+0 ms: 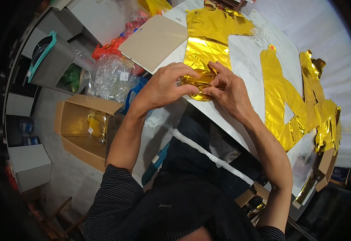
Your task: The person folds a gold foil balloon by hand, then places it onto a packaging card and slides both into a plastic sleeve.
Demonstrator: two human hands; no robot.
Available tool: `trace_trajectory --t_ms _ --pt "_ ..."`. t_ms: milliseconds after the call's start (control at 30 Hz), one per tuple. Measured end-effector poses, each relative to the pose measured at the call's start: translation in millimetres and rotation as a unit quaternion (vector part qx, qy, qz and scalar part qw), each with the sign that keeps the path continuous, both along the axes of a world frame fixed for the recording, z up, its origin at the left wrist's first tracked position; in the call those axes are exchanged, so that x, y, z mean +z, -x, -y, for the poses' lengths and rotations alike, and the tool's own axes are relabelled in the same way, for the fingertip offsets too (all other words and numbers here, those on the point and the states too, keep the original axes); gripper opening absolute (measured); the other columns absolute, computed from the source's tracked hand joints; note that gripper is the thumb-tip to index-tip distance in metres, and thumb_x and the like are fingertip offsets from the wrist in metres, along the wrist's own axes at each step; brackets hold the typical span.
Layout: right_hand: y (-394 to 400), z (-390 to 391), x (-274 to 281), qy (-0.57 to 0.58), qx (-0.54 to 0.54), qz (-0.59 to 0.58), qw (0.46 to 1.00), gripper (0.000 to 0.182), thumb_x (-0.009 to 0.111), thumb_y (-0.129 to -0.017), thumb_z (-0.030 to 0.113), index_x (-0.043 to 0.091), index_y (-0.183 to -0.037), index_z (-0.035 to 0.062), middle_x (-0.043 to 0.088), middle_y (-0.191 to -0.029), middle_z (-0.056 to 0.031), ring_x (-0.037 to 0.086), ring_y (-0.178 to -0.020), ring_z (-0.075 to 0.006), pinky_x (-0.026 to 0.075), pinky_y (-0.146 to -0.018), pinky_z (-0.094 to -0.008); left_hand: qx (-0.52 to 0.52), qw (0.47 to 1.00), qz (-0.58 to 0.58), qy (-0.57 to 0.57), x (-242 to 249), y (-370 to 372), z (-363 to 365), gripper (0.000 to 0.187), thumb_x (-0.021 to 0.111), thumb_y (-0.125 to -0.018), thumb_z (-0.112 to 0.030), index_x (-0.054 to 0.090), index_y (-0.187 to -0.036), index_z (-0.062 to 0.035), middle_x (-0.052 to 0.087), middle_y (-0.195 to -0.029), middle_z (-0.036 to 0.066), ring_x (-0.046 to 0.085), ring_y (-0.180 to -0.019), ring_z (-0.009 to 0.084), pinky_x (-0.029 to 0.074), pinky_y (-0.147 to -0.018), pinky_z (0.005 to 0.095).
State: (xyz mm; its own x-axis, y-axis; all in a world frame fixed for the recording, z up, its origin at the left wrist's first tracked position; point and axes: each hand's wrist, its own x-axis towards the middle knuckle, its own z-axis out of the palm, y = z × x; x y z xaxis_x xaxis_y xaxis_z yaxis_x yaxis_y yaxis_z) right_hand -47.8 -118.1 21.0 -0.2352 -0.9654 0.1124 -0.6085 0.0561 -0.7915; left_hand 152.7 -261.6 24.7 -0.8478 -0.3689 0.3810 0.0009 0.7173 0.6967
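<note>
A flat gold foil balloon point(207, 50) lies along the white table, its near end gathered and creased at the table's edge. My left hand point(165, 86) closes on that end from the left, thumb and fingers pinching the foil. From the right, my right hand point(231, 90) pinches the same crumpled part, with the index finger raised a little. Folds of foil hide the exact grip points. To the right lies another flat gold foil balloon point(277, 96) with a small red spot at its tip. More gold foil point(316, 86) is heaped beyond it.
A beige board point(155, 42) lies left of the foil. White strings point(259, 37) are bunched at the table's far side. On the floor, an open cardboard box point(77, 150) holds a packaged gold item, near clear plastic bags point(111, 80). A grey bin point(55, 60) stands farther left.
</note>
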Motion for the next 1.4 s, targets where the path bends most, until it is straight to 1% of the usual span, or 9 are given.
trace_trajectory --t_ms 167,467,533,567,633,800,1000,1067,1400 --pt "1.4 0.3 5.4 0.003 0.008 0.016 1.000 0.012 0.082 -0.090 0.004 0.076 -0.096 -0.0060 0.065 -0.143 -0.0279 0.054 -0.146 -0.0291 0.049 -0.106 -0.0371 0.082 0.992 0.047 -0.083 -4.8 9.9 -4.8 0.018 0.073 -0.098 -0.012 0.076 -0.104 0.0047 0.076 -0.098 0.012 0.072 -0.085 0.0188 0.057 -0.079 0.0318" --pt "8.3 0.6 8.3 -0.018 0.034 0.029 0.999 0.024 0.077 -0.097 0.015 0.078 -0.111 -0.0041 0.062 -0.148 -0.0259 0.054 -0.145 -0.0347 0.047 -0.114 -0.0392 0.120 0.984 0.061 -0.114 -7.9 11.3 -4.6 0.019 0.070 -0.101 -0.012 0.074 -0.101 0.0066 0.076 -0.092 0.012 0.069 -0.077 0.0158 0.055 -0.071 0.0312" --pt "1.0 -8.4 17.1 0.027 0.076 -0.138 0.987 0.032 0.081 -0.093 0.021 0.077 -0.117 0.0009 0.058 -0.153 -0.0218 0.049 -0.148 -0.0392 0.041 -0.121 -0.0463 0.117 0.986 0.056 -0.107 -8.2 10.5 -4.5 0.019 0.069 -0.101 -0.011 0.074 -0.101 0.0066 0.076 -0.091 0.012 0.069 -0.076 0.0159 0.055 -0.071 0.0310" --pt "-1.7 -11.7 20.8 0.026 0.076 -0.137 0.987 0.032 0.081 -0.093 0.021 0.077 -0.117 0.0009 0.058 -0.153 -0.0218 0.049 -0.148 -0.0392 0.041 -0.121 -0.0463 0.114 0.987 0.049 -0.102 -8.7 10.3 -4.5 0.018 0.069 -0.101 -0.011 0.074 -0.100 0.0066 0.075 -0.091 0.012 0.069 -0.075 0.0160 0.055 -0.071 0.0308" --pt "-6.8 -17.7 25.5 0.067 0.134 -0.317 0.937 0.036 0.084 -0.088 0.024 0.077 -0.118 0.0056 0.054 -0.157 -0.0182 0.044 -0.151 -0.0402 0.035 -0.125 -0.0536 0.110 0.989 0.042 -0.094 -9.6 9.5 -3.7 0.018 0.069 -0.101 -0.011 0.074 -0.101 0.0065 0.075 -0.090 0.012 0.069 -0.075 0.0163 0.055 -0.071 0.0308" --pt "-7.8 -18.3 11.1 0.106 0.142 -0.392 0.903 0.028 0.084 -0.087 0.018 0.079 -0.112 0.0078 0.057 -0.154 -0.0153 0.047 -0.150 -0.0360 0.035 -0.125 -0.0567 0.096 0.991 0.049 -0.075 -7.5 9.8 -1.7 0.018 0.068 -0.102 -0.012 0.074 -0.104 0.0056 0.075 -0.092 0.012 0.070 -0.080 0.0165 0.056 -0.073 0.0303" --pt "-6.9 -10.6 9.2 0.069 0.040 -0.113 0.990 0.014 0.086 -0.081 0.003 0.078 -0.093 0.0008 0.072 -0.135 -0.0190 0.057 -0.142 -0.0387 0.049 -0.113 -0.0449 0.023 0.992 0.046 -0.112 -0.6 2.4 -0.3 0.021 0.076 -0.096 -0.013 0.076 -0.108 0.0036 0.075 -0.106 0.014 0.073 -0.093 0.0208 0.058 -0.085 0.0331" --pt "-4.8 -6.1 9.0 0.007 0.004 0.012 1.000 0.013 0.086 -0.082 0.002 0.075 -0.087 -0.0040 0.072 -0.134 -0.0240 0.057 -0.143 -0.0350 0.052 -0.106 -0.0385 0.007 0.999 0.031 0.008 2.1 0.9 -1.2 0.023 0.080 -0.093 -0.013 0.077 -0.108 0.0030 0.075 -0.110 0.014 0.074 -0.094 0.0219 0.058 -0.086 0.0331" --pt "1.7 -0.6 13.6 -0.019 0.009 0.075 0.997 0.010 0.080 -0.090 0.001 0.077 -0.095 -0.0066 0.069 -0.140 -0.0254 0.059 -0.140 -0.0313 0.051 -0.106 -0.0365 0.080 0.991 0.025 -0.101 -4.9 9.7 -1.7 0.018 0.074 -0.093 -0.013 0.077 -0.095 0.0047 0.077 -0.091 0.017 0.074 -0.080 0.0278 0.058 -0.077 0.0370"
